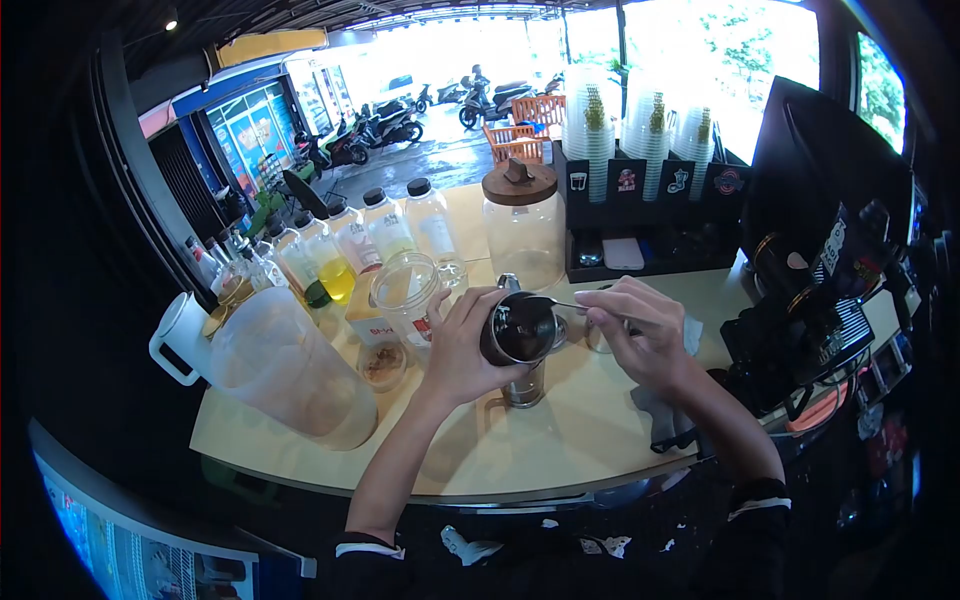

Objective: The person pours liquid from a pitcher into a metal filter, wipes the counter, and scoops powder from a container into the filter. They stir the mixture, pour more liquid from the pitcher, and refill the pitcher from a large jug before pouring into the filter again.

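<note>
1. Head view, handling: the glass cup (520,330), dark inside, is looking rigid and breakable, probably slick if wet; its outer sides are offering the safest hold. The thin spoon (564,303) is seeming light and stiff, best held by its handle.
2. Head view, position: your left grip (466,342) is clasping the cup's side, apparently above the bench (455,456). Your right grip (640,332) is pinching the spoon, whose far end is reaching the cup's mouth.

Two black sleeves (742,545) with narrow pale edging (370,550), both forearms (392,470) bare beyond it.
</note>
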Demonstrator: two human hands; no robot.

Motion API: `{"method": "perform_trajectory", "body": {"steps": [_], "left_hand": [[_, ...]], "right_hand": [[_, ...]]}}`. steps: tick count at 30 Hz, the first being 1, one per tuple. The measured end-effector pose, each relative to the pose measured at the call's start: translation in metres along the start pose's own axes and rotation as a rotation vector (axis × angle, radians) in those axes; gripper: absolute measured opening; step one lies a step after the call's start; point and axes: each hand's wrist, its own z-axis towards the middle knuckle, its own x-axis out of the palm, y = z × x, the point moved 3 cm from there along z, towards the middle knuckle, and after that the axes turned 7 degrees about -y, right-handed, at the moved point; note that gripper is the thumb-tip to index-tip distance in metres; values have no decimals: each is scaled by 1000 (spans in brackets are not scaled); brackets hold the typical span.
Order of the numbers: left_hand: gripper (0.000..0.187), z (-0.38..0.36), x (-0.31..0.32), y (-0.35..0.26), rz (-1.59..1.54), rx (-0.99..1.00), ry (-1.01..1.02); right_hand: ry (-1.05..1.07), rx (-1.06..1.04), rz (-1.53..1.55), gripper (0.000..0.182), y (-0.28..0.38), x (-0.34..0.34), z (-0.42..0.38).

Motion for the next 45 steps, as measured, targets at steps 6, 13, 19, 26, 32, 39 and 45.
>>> {"method": "perform_trajectory", "body": {"steps": [6,13,19,26,32,39,45], "left_hand": [[83,0,0,-1,-59,-5,27],[84,-2,-6,-2,-81,18,23],[84,-4,-6,1,-95,11,27],[85,-5,-10,-2,-65,10,26],[86,-5,-13,-7,-41,7,16],[87,-6,-15,-12,1,33,8],[86,-6,-13,-14,25,44,-2]], "right_hand": [[203,-397,-123,38,5,16,-15],[276,-511,-208,40,12,14,-16],[284,-510,-134,46,12,14,-22],[291,-525,-120,46,12,11,-21],[293,-501,-178,45,11,9,-25],[262,-471,-218,46,19,8,-28],[254,-490,-252,44,21,9,-29]]}}
